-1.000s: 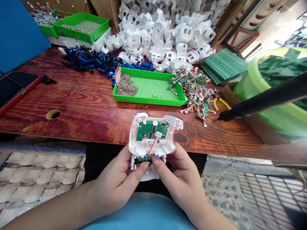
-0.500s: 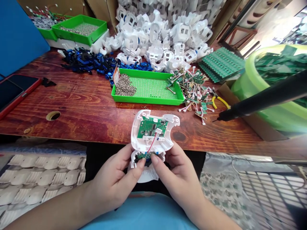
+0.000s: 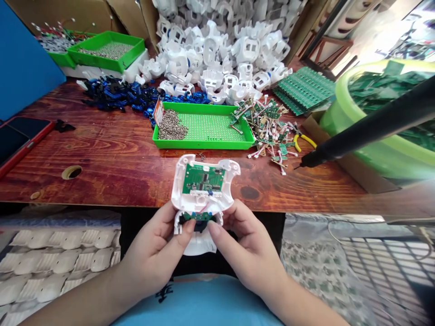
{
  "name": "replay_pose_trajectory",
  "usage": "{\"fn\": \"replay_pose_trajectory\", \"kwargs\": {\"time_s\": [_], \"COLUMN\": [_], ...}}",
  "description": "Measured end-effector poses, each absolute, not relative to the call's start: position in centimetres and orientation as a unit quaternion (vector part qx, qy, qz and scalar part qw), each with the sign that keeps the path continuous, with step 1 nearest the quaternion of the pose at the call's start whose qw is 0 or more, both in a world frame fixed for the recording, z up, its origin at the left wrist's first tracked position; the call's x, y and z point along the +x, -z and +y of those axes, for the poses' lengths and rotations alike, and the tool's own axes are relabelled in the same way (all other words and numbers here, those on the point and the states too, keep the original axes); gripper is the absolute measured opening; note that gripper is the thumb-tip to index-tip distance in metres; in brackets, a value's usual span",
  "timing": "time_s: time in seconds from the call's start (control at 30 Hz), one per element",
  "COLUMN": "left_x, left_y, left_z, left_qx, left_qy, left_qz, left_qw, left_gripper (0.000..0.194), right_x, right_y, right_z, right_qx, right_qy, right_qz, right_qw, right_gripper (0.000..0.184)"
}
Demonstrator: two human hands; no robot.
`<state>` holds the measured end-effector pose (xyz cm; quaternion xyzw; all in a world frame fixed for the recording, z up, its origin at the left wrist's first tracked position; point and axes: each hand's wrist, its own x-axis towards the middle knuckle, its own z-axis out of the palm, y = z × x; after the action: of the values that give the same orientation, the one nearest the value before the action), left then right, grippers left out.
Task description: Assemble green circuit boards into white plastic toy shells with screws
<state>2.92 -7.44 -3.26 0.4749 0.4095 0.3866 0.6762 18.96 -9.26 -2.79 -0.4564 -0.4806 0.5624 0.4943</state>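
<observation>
Above my lap I hold a white plastic housing point(image 3: 177, 190), its open inner side facing me. A green circuit board point(image 3: 204, 177) sits in its upper half. Across its lower end lies a narrow green board point(image 3: 205, 216), with a dark part just below it. My left hand point(image 3: 159, 246) grips the left side, thumb on the small board. From the right, my right hand point(image 3: 249, 246) holds the other edge, its thumb tip near the board's lower edge. Both hands' other fingers are partly hidden behind the housing. A bit of red wire shows between the two boards.
Behind the housing stands a green tray point(image 3: 204, 146) of small screws. Small wired boards point(image 3: 268, 124) and yellow-handled pliers point(image 3: 306, 140) lie right of it. A black screwdriver point(image 3: 340, 147) juts in from the right. White shells point(image 3: 217, 59) are heaped at the back.
The wire's white connector, earlier in front of the large board, no longer shows there; only a short bit of wire is visible. The housing appears slightly further left as the view shifts.
</observation>
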Motion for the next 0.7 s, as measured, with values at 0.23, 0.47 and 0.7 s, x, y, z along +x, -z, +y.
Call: {"fn": "replay_pose_trajectory", "kwargs": {"time_s": [0.23,0.47,0.7], "left_x": [2.59,2.85,3.09], "left_y": [3.85,3.44,3.58], "left_z": [-7.72,-7.94,-8.24], "left_qx": [0.522,0.543,0.565], "left_qy": [-0.365,-0.314,-0.329], "left_qz": [0.434,0.463,0.456], "left_qw": [0.637,0.626,0.604], "left_gripper": [0.036,0.035,0.026], "right_x": [19.98,19.52,19.09], "right_y": [2.26,2.73,2.58], "right_z": [-9.49,-9.62,-9.59], "right_qx": [-0.492,-0.557,-0.54], "right_qy": [-0.543,-0.475,-0.513], "right_qz": [-0.519,-0.534,-0.502], "right_qw": [0.44,0.424,0.44], "right_gripper": [0.008,0.004,0.008]}}
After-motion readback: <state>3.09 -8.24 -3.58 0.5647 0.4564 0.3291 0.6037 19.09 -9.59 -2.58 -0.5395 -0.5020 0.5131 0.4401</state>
